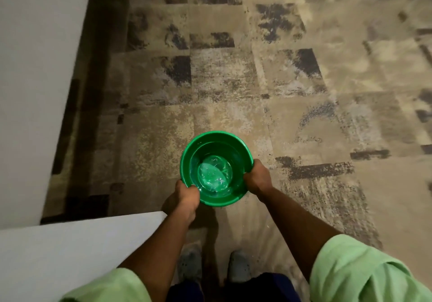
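while our left hand and right hand grip the green basin by its rim, a white wall stands close on the left; a white corner juts beside our left forearm. patterned carpet lies open ahead and right.

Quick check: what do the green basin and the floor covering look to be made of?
The green basin is probably moulded plastic, smooth and glossy: uniform colour, a rolled rim, light glints on the wall. The clear liquid in it looks like water. The floor covering is likely short-pile carpet with a matte finish: grainy, fibrous texture in a beige and dark patchwork, no shine.
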`<state>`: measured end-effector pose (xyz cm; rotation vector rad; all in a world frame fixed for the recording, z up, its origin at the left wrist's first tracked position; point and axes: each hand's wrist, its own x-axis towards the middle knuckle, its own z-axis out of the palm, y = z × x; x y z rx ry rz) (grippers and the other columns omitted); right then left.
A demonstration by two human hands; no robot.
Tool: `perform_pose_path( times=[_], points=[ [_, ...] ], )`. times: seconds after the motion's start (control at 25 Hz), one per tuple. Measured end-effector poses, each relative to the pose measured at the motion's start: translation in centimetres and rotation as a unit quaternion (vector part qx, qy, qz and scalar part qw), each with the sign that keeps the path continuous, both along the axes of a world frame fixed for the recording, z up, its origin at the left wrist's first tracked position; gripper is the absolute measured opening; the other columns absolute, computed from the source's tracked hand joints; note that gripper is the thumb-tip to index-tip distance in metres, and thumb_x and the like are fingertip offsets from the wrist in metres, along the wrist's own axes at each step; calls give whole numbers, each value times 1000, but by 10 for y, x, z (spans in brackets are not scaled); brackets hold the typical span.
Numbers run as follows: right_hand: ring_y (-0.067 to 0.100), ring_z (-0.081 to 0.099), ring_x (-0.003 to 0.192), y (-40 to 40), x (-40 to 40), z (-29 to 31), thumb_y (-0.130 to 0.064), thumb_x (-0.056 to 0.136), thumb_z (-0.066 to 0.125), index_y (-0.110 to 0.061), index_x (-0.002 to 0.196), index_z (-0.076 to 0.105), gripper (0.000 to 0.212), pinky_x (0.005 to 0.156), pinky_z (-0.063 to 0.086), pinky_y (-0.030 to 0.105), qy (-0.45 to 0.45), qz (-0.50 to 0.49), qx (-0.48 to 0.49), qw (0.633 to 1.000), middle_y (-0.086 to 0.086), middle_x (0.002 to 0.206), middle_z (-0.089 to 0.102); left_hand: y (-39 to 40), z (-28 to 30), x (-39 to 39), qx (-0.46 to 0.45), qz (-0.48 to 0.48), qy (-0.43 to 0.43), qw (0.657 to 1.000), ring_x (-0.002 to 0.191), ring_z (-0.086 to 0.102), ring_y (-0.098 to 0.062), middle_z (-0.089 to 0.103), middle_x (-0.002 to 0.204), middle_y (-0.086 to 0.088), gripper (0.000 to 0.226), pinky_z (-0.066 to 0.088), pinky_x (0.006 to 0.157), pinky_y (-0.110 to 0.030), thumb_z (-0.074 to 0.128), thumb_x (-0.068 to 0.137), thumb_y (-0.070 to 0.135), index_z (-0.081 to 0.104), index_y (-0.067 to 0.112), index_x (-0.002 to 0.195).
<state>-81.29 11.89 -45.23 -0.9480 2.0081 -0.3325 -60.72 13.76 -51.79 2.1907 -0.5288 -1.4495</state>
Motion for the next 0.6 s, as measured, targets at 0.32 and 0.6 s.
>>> perform_pose_path(
  times=[0.32, 0.6],
  points=[
    [28, 71, 94, 35, 16, 222, -9, 95, 63, -28, 90, 62, 19, 89, 61, 54, -77, -88, -74, 990, 3, 98, 71, 11, 179, 12, -22, 53, 61, 997, 91, 72, -33, 75, 103, -19, 27, 62, 90, -56, 62, 78, 19, 72, 14, 102],
    [40, 69, 103, 59, 26, 321, 1, 101, 47, -19, 131, 50, 36, 72, 64, 54, -326, -205, -19, 923, 18, 117, 64, 15, 318, 16, -74, 67, 73, 992, 95, 73, -37, 75, 108, -21, 19, 62, 88, -58, 70, 76, 4, 72, 14, 93]
  ],
)
